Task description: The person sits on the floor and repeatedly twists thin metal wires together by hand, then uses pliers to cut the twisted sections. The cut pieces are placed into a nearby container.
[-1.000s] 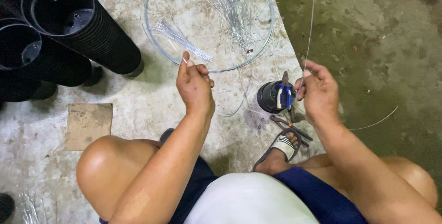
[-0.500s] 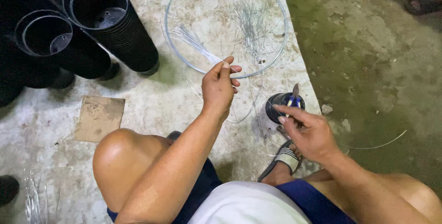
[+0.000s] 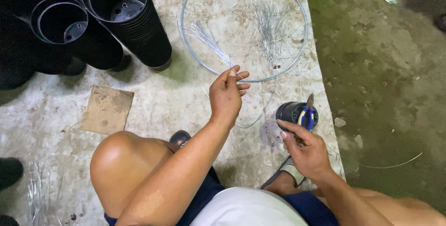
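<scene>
Head view, items as they lie. Your left hand [image 3: 226, 93] pinches, fingers together, the near end of a bundle of thin silvery wire strands [image 3: 209, 42], just at the near rim of a large round hoop of grey wire [image 3: 299, 45] lying flat on the concrete floor [image 3: 195, 100]. Your right hand [image 3: 306, 151] has its fingers closed on a tool with blue handles [image 3: 306, 114], which stands in a small black round cup [image 3: 292, 113]. A second loose tuft of wire strands [image 3: 269, 26] lies inside the hoop. Stacked black plastic pots [image 3: 118, 17] lie far left; a brown cardboard square [image 3: 107, 110] lies near your knee.
</scene>
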